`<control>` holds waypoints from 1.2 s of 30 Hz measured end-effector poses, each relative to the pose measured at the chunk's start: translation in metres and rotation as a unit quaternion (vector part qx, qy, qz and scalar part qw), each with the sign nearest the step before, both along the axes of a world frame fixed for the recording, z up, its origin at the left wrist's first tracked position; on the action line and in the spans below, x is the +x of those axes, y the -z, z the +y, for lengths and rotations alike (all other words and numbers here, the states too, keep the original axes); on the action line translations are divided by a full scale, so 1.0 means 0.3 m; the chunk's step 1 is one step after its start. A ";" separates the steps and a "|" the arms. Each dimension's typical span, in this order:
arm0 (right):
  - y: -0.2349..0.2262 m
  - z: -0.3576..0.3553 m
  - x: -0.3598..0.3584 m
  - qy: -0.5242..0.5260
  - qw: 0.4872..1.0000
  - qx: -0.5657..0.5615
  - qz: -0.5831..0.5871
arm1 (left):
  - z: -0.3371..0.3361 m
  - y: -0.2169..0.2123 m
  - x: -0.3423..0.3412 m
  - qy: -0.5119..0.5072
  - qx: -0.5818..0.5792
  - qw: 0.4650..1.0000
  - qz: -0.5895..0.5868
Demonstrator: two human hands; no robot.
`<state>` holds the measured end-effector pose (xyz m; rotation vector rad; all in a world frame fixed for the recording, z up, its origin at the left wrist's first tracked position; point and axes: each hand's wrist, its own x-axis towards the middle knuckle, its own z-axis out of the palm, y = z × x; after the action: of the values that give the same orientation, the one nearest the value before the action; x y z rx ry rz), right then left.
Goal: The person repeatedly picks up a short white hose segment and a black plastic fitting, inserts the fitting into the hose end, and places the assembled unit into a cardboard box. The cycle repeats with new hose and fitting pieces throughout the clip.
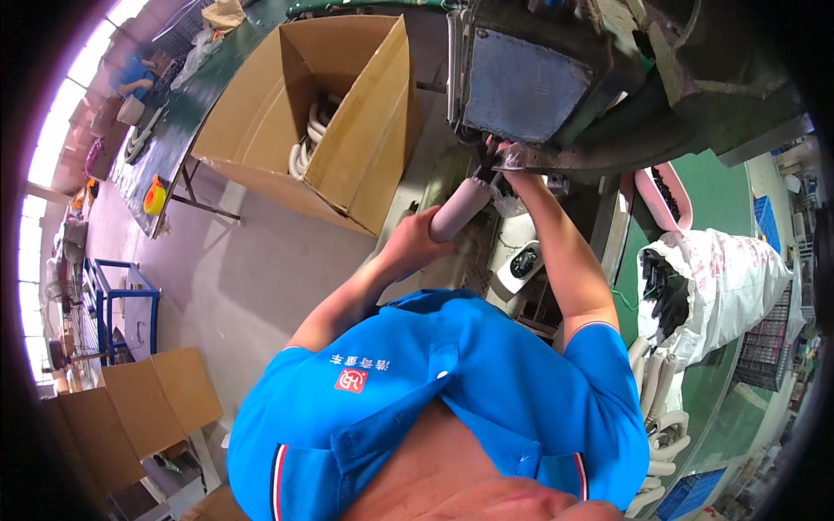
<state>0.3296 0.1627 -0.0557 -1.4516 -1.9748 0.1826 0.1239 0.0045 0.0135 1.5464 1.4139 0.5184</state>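
My left hand [412, 240] is wrapped round the lower end of a thick pale grey-pink tube [461, 209]. The tube slants up and to the right, and a black part [486, 161] stands out of its upper end, just under the machine [526, 85]. Beside that black part is my right hand [514, 176], its fingers drawn in close. The machine's edge and some clear plastic cover much of them, so what they grip cannot be made out.
Curved pale tubes [314, 139] lie in a big open cardboard box [352, 178] at the left. On the right, a green bench [718, 193] bears a pink bin [664, 198] of small black pieces and a white sack [725, 282] with black parts. A blue cart [122, 300] stands far left.
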 end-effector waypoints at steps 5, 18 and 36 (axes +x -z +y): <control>0.143 0.054 0.036 0.002 0.996 0.022 -0.082 | 0.051 0.010 -0.022 0.021 -0.026 0.999 0.001; 0.081 -0.027 -0.018 0.053 0.970 -0.206 -0.120 | 0.142 0.067 -0.124 0.134 -0.105 0.985 0.024; 0.367 -0.003 0.115 0.216 0.918 -0.332 0.001 | 0.209 0.071 -0.144 0.220 -0.099 0.971 -0.004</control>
<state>0.3641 0.1617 -0.1658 -2.2722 -1.5931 0.7040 0.0808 0.0672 -0.0077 1.6259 1.0355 0.1110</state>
